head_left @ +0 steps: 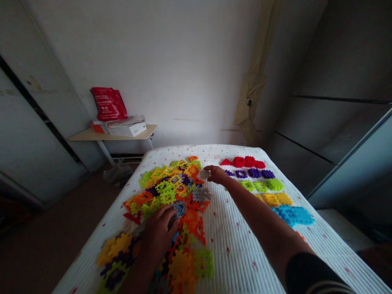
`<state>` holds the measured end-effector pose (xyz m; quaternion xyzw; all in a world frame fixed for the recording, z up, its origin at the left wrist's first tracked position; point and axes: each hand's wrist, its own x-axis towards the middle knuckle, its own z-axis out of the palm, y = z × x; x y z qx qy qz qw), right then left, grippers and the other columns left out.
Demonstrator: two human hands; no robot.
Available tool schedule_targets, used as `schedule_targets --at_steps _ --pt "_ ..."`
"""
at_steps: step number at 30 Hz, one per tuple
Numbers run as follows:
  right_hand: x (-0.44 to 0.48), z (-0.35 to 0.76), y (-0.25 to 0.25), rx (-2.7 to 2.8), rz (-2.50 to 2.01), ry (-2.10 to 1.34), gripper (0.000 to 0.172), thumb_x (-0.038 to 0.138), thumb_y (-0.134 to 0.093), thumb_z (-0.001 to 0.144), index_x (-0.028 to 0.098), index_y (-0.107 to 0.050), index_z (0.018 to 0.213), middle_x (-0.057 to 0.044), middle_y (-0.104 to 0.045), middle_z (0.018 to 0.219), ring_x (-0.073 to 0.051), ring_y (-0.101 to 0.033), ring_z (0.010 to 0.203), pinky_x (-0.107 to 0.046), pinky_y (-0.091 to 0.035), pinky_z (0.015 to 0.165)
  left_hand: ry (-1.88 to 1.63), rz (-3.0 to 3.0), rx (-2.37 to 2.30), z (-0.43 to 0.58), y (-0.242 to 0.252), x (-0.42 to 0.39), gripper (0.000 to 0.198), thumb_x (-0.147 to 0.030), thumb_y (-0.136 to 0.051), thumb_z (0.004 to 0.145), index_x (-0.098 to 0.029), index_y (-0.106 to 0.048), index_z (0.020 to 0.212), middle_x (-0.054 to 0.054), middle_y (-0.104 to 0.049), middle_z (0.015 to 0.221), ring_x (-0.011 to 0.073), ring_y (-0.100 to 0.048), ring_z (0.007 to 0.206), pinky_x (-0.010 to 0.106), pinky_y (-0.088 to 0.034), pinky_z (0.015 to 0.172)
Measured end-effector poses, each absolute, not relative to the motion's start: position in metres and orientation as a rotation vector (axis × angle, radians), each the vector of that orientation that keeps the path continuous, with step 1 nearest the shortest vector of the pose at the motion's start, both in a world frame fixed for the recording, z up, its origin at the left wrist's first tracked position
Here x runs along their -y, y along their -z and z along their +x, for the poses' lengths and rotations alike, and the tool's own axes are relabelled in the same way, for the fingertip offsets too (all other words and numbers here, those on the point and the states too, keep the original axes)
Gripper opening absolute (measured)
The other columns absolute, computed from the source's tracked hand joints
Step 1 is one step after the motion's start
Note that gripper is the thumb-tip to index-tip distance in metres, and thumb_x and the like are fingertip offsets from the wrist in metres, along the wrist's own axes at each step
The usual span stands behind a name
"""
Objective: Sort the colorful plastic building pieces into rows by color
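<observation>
My right hand (216, 174) reaches out over the bed and pinches a pale grey interlocking plastic piece (205, 174) at the far right edge of a mixed pile. My left hand (159, 230) rests low on the pile, thumb and fingers apart, with loose pieces under them; part of what lies beneath is hidden. The pile mixes lime green pieces (165, 192), orange pieces (191, 222), yellow, purple and blue ones. Close to the right hand are grey pieces (201, 194) in the pile, and purple pieces (241, 174) in a row beyond the wrist.
Pieces stand in colour rows on the right: red (245, 161), green (261, 186), yellow (277, 199) and blue (294, 215). They lie on a white ribbed bed cover (226, 249). A side table (82, 134) with a red bag (108, 104) and white box (130, 129) stands back left.
</observation>
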<state>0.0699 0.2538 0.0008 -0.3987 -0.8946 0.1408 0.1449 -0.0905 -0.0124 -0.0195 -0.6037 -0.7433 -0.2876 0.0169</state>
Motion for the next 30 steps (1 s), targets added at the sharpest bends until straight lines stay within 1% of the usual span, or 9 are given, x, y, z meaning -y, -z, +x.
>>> schedule_targets --at_steps 5,10,12,14,16,22,25,30 --pt "-0.269 0.075 -0.008 2.479 -1.228 -0.381 0.060 0.007 -0.065 0.067 0.024 -0.056 0.124 -0.004 -0.062 0.119 -0.019 -0.061 0.101 -0.028 -0.047 0.086 0.867 -1.889 2.358 -0.089 0.019 0.012 0.026 -0.033 -0.050 0.080 -0.021 -0.068 0.094 0.008 -0.065 0.110 0.0252 -0.059 0.101 0.043 -0.046 0.091" --pt "-0.284 0.074 -0.003 2.448 -1.291 -0.360 0.056 0.007 -0.065 0.071 0.021 -0.054 0.124 -0.006 -0.063 0.117 -0.019 -0.061 0.100 -0.030 -0.048 0.086 0.875 -1.872 2.342 -0.090 0.022 0.013 0.027 -0.035 -0.049 0.081 -0.021 -0.068 0.094 0.009 -0.064 0.111 0.0252 -0.059 0.102 0.043 -0.045 0.092" --pt "-0.287 0.072 0.000 2.463 -1.290 -0.360 0.048 0.014 -0.064 0.078 0.019 -0.053 0.124 -0.007 -0.061 0.117 -0.019 -0.060 0.099 -0.034 -0.048 0.086 0.877 -1.872 2.331 -0.091 0.024 0.013 0.027 -0.035 -0.048 0.082 -0.021 -0.068 0.094 0.009 -0.064 0.111 0.0251 -0.059 0.103 0.043 -0.045 0.093" --pt "-0.289 0.069 0.004 2.482 -1.287 -0.360 0.037 0.025 -0.060 0.086 0.017 -0.052 0.122 -0.008 -0.059 0.117 -0.020 -0.059 0.099 -0.039 -0.049 0.085 0.871 -1.870 2.332 -0.091 0.025 0.013 0.027 -0.035 -0.049 0.082 -0.021 -0.068 0.095 0.008 -0.064 0.111 0.0251 -0.058 0.104 0.043 -0.045 0.093" --pt "-0.290 0.065 0.007 2.500 -1.290 -0.355 0.033 0.031 -0.054 0.090 0.017 -0.053 0.119 -0.008 -0.056 0.118 -0.020 -0.058 0.099 -0.041 -0.050 0.083 0.859 -1.861 2.337 -0.091 0.025 0.013 0.026 -0.035 -0.050 0.081 -0.022 -0.068 0.095 0.008 -0.064 0.112 0.0252 -0.058 0.104 0.043 -0.045 0.093" --pt "-0.294 0.057 0.014 2.563 -1.333 -0.317 0.032 0.033 -0.054 0.090 0.017 -0.054 0.118 -0.008 -0.055 0.118 -0.021 -0.057 0.100 -0.041 -0.049 0.083 0.840 -1.862 2.306 -0.090 0.023 0.015 0.025 -0.034 -0.051 0.081 -0.023 -0.069 0.095 0.006 -0.065 0.111 0.0239 -0.060 0.101 0.042 -0.047 0.091" --pt "-0.296 0.054 0.014 2.605 -1.358 -0.304 0.030 0.033 -0.054 0.090 0.017 -0.055 0.116 -0.008 -0.056 0.116 -0.020 -0.058 0.098 -0.041 -0.050 0.083 0.817 -1.847 2.331 -0.089 0.022 0.015 0.026 -0.034 -0.050 0.082 -0.022 -0.069 0.094 0.007 -0.065 0.111 0.0242 -0.060 0.101 0.043 -0.047 0.091" --pt "-0.293 0.050 0.013 2.652 -1.378 -0.277 0.031 0.033 -0.054 0.090 0.017 -0.054 0.117 -0.008 -0.056 0.118 -0.021 -0.057 0.100 -0.042 -0.049 0.084 0.809 -1.872 2.332 -0.088 0.020 0.015 0.025 -0.031 -0.051 0.082 -0.020 -0.068 0.097 0.008 -0.064 0.113 0.0243 -0.059 0.103 0.043 -0.046 0.092"
